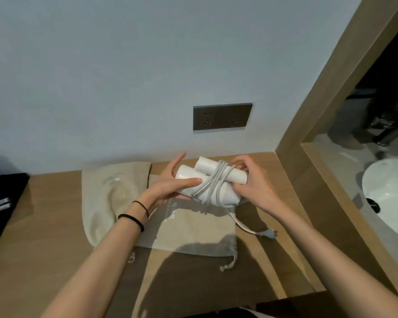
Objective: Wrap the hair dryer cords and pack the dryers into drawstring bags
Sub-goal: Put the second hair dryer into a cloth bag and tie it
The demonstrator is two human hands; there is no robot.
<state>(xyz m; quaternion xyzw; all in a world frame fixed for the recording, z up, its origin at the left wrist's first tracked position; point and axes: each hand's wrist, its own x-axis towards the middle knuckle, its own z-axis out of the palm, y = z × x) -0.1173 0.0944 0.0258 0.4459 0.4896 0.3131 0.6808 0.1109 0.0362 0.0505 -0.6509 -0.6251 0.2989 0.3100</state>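
Note:
A white folded hair dryer (225, 174) is held above the wooden counter, its grey-white cord (213, 180) wound several times around the barrel and handle. My left hand (170, 187) grips the left end of the dryer, thumb on top. My right hand (251, 182) holds the right end, fingers on the cord loops. The cord's loose tail runs down to the plug (268, 233) lying on the counter. A flat beige drawstring bag (193, 230) lies under the dryer. A second, fuller beige bag (110, 198) lies to the left.
A dark double wall socket (222, 116) sits above the counter (44, 260). A wooden frame (331, 111) borders the right side, with a white washbasin (391, 198) beyond it. A dark object (2, 191) lies at the left edge.

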